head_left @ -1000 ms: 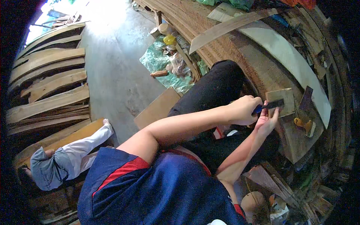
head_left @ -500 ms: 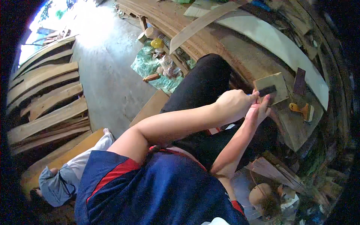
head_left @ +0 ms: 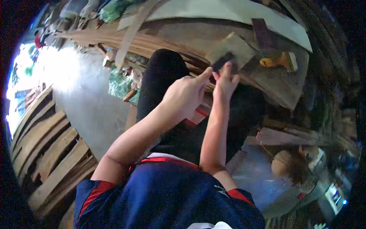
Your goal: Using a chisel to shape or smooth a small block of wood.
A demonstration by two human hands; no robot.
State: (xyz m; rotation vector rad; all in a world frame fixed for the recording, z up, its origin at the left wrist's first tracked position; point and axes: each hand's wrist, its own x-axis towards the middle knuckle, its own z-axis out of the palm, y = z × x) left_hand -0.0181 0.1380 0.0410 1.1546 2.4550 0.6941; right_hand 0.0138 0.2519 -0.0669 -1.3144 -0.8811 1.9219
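Note:
My right hand [head_left: 225, 84] holds a small dark rectangular block [head_left: 222, 62], its fingers and thumb along the near side. The left hand [head_left: 183, 95] is closed, its thumb and forefinger pressed together at the block's left end. Whatever else is between those fingertips is hidden. Just beyond the block, a square pale wooden piece [head_left: 237, 45] lies on a wide board. To the right of it rests a broad brush [head_left: 280, 62] with a yellow-orange handle.
A dark flat strip [head_left: 262, 32] lies behind the brush. A long pale curved panel [head_left: 228, 10] crosses the far side. Green plastic sheeting [head_left: 119, 82] with clutter is on the floor at left, and planks [head_left: 57, 152] are stacked farther left. A red-and-white box [head_left: 200, 113] shows between my forearms.
The view has swung, so the surroundings sit differently and the person lying at left is out of frame. Both hands appear farther left and higher, still together at the dark block.

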